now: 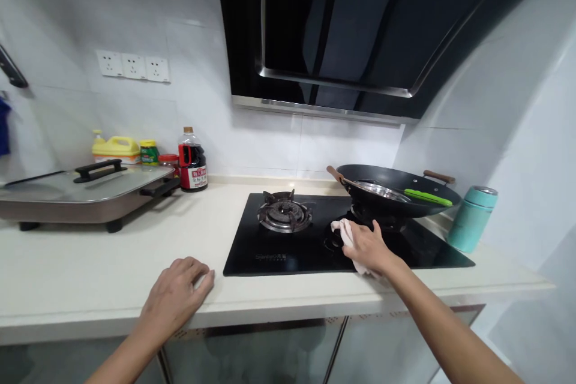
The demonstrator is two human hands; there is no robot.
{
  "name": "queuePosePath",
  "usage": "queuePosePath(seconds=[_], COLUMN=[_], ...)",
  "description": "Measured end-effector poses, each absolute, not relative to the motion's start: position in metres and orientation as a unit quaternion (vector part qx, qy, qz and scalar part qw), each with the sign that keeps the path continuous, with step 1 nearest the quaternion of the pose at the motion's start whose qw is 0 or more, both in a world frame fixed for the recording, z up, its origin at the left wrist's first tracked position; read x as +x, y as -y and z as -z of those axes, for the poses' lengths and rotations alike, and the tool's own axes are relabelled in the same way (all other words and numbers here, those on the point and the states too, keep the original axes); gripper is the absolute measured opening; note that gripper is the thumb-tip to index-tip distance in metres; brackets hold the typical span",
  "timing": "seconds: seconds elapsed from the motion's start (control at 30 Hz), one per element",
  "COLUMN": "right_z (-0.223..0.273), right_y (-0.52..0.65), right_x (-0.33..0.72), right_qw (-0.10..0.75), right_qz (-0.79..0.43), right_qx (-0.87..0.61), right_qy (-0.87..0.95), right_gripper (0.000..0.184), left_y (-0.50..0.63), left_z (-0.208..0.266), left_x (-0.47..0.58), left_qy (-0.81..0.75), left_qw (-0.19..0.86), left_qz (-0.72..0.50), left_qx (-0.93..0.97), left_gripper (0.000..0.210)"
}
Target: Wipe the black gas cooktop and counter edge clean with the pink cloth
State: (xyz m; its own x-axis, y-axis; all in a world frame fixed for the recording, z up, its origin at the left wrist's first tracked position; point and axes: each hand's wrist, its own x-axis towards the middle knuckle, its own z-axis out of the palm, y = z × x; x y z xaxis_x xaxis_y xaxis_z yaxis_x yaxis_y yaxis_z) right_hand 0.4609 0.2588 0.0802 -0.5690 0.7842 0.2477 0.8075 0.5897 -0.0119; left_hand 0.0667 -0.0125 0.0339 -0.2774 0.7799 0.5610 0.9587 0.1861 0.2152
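My right hand [366,245] grips a pale cloth [344,233] and presses it on the black glass gas stove [306,261], at the middle burner area in front of the wok. The cloth's lower end hangs toward the stove's front edge. My left hand [179,288] rests on the cream countertop [112,258] left of the stove, fingers bent and thumb apart, holding nothing. A burner with its pan support [284,215] stands bare on the stove's left side. The black wok [387,207] sits over the right side, with a metal lid or dish [380,191] and a green-handled utensil [427,197] inside.
At right, a turquoise thermos [473,219] stands by the stove. An electric pan with a glass lid [85,192] occupies the left counter. Behind it are a soy sauce bottle [192,162], small jars and a yellow jug [117,149]. A black range hood [324,30] slants overhead.
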Motion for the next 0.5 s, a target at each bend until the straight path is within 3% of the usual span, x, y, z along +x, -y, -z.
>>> queuePosePath(seconds=[0.2, 0.33, 0.5], right_z=[-0.050, -0.060, -0.073], right_y=[-0.229, -0.221, -0.243], right_x=[0.490, 0.529, 0.602], right_qw=[0.167, 0.163, 0.283], right_qz=[0.153, 0.066, 0.006], right_qx=[-0.396, -0.347, -0.436], right_qy=[0.890, 0.921, 0.854], right_gripper=[0.065, 0.054, 0.053], left_y=[0.017, 0.019, 0.017], left_z=[-0.041, -0.045, -0.043], left_x=[0.073, 0.078, 0.078], left_qy=[0.751, 0.758, 0.756], left_qw=[0.169, 0.169, 0.178], left_qz=[0.245, 0.253, 0.243], left_qx=[-0.589, -0.577, -0.581], left_gripper=[0.036, 0.034, 0.032])
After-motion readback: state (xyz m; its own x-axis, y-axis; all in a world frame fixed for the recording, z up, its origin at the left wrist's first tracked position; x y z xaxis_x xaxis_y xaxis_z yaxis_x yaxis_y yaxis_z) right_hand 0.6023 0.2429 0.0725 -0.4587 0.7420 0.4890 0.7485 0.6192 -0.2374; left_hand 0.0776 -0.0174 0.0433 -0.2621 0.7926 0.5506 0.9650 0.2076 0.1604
